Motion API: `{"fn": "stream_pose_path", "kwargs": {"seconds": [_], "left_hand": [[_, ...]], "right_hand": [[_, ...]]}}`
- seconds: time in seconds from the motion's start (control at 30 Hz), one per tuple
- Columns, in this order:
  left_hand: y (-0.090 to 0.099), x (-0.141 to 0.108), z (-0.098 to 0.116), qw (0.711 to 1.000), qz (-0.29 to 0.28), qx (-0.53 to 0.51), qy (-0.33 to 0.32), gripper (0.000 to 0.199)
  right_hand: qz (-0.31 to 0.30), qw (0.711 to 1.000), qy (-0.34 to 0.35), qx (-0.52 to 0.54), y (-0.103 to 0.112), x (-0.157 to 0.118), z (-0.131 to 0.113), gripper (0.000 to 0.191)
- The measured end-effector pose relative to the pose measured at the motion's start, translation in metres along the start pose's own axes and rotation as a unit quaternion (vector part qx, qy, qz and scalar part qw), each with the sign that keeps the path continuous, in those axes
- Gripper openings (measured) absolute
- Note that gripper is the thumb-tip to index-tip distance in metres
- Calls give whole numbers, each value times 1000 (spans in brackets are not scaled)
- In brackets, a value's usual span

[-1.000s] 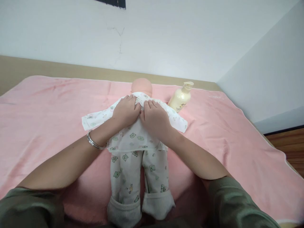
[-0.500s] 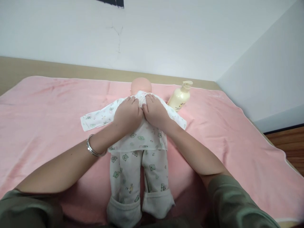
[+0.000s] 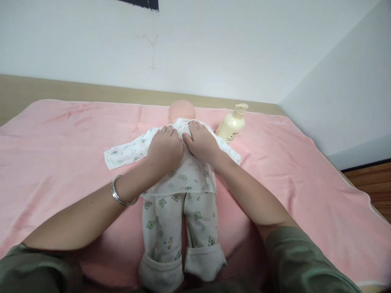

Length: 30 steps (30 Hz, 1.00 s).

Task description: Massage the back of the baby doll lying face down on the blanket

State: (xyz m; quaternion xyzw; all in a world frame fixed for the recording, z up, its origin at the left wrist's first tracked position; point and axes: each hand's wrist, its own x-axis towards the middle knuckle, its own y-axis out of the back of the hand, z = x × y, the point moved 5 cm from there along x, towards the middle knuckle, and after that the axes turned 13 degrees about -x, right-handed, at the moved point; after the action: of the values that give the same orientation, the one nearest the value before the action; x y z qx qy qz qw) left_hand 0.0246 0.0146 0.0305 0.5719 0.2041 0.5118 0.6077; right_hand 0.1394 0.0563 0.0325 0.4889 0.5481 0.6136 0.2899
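Note:
A baby doll (image 3: 182, 110) lies stretched out, its bald head away from me and no face showing. It wears a white long-sleeved shirt (image 3: 183, 179) with small animal prints and matching pants (image 3: 166, 224) with turned-up cuffs. On the upper part of the shirt, left of the middle, my left hand (image 3: 166, 147) is closed with curled fingers on the cloth. Beside it, my right hand (image 3: 202, 140) rests with fingers laid along the shirt and thumb apart. Between the hands the fabric is wrinkled near the collar. My fingertips are partly hidden.
A cream pump bottle (image 3: 231, 125) leans or lies right of the doll's shoulder. Underneath is a pink sheet (image 3: 76, 150) over a wooden surface (image 3: 100, 87), with a white wall (image 3: 214, 49) behind. A brown wooden panel (image 3: 369, 179) shows at the right.
My thumbs, together near the collar before, are now slightly apart. The left thumb has slipped down and my right thumb stands out more. The doll and bottle stay in place.

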Motion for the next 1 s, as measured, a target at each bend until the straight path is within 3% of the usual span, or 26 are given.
{"fn": "stream_pose_path", "kwargs": {"seconds": [0.13,0.33,0.4,0.5,0.6,0.7,0.8,1.0], "left_hand": [[1,0,2,999,-16,-11,-29,33],[5,21,-35,979,-12,-151,136,23],[4,25,-41,973,-12,-167,157,22],[2,26,-39,978,-7,-149,147,22],[1,19,-29,985,-2,-111,129,25],[4,10,-13,993,6,-89,71,26],[10,7,-5,993,0,-110,31,22],[10,22,-28,974,-22,-190,119,16]], "right_hand": [[1,1000,7,-14,0,-5,-4,46],[45,994,42,-91,9,-36,-34,45],[45,992,43,-110,11,-45,-41,44],[34,993,50,-105,11,-44,-42,40],[24,998,34,-47,7,-29,-28,39],[8,1000,-10,8,0,-11,-9,47],[5,1000,-9,7,-5,-3,-2,57],[29,999,22,-41,-1,-24,-19,50]]}}
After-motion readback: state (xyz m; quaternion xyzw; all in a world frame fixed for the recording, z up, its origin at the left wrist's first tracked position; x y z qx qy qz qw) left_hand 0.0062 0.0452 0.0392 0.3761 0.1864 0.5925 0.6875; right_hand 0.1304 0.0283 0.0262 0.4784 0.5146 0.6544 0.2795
